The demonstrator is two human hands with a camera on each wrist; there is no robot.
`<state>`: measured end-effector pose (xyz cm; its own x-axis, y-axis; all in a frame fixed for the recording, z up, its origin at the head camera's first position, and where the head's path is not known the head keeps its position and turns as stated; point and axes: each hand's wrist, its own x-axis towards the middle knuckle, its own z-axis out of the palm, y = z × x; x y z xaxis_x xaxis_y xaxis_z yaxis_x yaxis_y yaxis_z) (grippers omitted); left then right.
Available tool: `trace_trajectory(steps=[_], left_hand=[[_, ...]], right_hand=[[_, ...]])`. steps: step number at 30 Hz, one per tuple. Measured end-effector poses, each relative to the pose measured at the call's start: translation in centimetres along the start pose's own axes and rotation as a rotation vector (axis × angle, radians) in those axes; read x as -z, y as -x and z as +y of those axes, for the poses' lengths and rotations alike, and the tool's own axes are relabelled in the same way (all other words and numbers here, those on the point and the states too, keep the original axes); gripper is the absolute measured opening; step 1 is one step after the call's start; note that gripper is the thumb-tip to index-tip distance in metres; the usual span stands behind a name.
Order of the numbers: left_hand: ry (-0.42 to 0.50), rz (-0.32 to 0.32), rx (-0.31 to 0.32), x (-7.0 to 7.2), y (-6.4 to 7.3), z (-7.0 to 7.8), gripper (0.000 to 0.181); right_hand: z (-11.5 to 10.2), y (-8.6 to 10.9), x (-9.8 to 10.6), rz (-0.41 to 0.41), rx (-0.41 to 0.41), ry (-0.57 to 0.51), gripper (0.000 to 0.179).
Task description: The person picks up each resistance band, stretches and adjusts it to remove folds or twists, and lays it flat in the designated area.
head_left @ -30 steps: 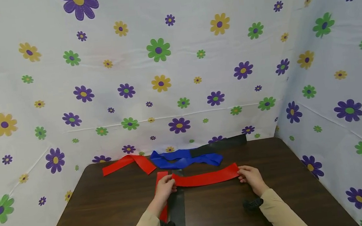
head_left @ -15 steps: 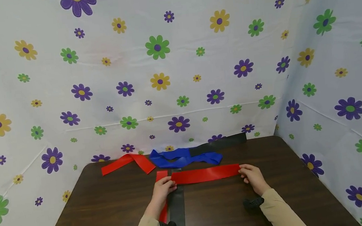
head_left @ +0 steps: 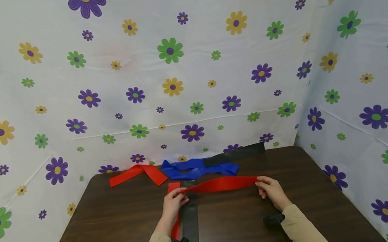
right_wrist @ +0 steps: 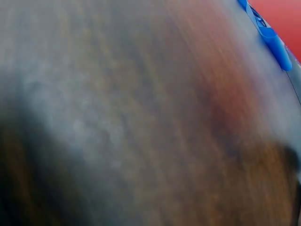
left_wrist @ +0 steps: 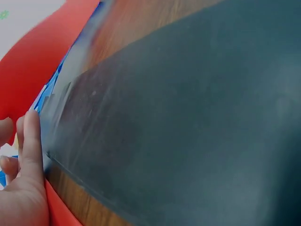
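A flat red resistance band [head_left: 221, 184] stretches sideways above the table, with a twist near its left end. My left hand [head_left: 172, 205] pinches that end, and my right hand [head_left: 272, 192] pinches the other. Under the left hand lies a black resistance band [head_left: 190, 226] marked "X-Heavy", beside another red strip [head_left: 173, 186]. In the left wrist view, the raised red band [left_wrist: 51, 42] rises from beside the fingers [left_wrist: 32, 146], over the black band [left_wrist: 164, 103]. The right wrist view catches only a corner of the red band [right_wrist: 284, 19]; the right hand is outside it.
At the table's back edge lie a folded red band [head_left: 129, 174], a looped blue band [head_left: 185, 175] and a black strip [head_left: 236, 154]. The dark wooden table [head_left: 239, 225] meets flower-patterned cloth walls [head_left: 188, 59] behind and at the right.
The held red band went from sagging to nearly straight, then its left end turned edge-on so that it twists. Both hands stay almost in place.
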<state>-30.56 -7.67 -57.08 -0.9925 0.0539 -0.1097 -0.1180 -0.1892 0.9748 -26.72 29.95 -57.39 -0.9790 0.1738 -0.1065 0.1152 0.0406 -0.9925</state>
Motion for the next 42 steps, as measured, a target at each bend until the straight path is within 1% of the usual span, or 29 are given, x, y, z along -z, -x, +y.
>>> trace_trajectory(steps=[3,7,12,15,18,22,27,35,42], left_hand=[[0.0,0.01,-0.001,-0.01,0.03,0.04,0.025],[-0.008,0.015,-0.002,-0.03,-0.05,0.05,0.028],[-0.039,0.019,0.006,-0.23,-0.18,0.24,0.027],[-0.036,0.012,0.013,-0.32,-0.14,0.37,0.028],[-0.036,0.017,0.021,-0.32,-0.15,0.35,0.032],[-0.023,0.037,0.033,-0.36,-0.3,0.35,0.039],[-0.022,0.061,0.044,-0.44,-0.29,0.36,0.036],[-0.102,0.071,0.015,-0.27,-0.23,0.01,0.027],[-0.126,0.067,-0.011,-0.36,0.0,-0.15,0.027]], right_hand=[[0.14,0.05,0.02,-0.029,0.032,-0.006,0.027],[0.25,0.09,-0.07,-0.046,0.046,-0.011,0.025],[0.18,0.02,-0.3,-0.021,0.036,-0.003,0.025],[-0.07,0.0,-0.4,0.007,0.019,-0.006,0.026],[-0.26,0.05,-0.49,0.026,0.008,-0.007,0.027],[-0.21,0.12,-0.51,0.027,0.015,0.015,0.03],[-0.18,0.23,-0.5,0.018,0.023,0.048,0.031],[-0.09,0.26,-0.66,0.01,0.015,0.027,0.03],[-0.01,0.18,-0.66,0.009,0.019,0.026,0.03]])
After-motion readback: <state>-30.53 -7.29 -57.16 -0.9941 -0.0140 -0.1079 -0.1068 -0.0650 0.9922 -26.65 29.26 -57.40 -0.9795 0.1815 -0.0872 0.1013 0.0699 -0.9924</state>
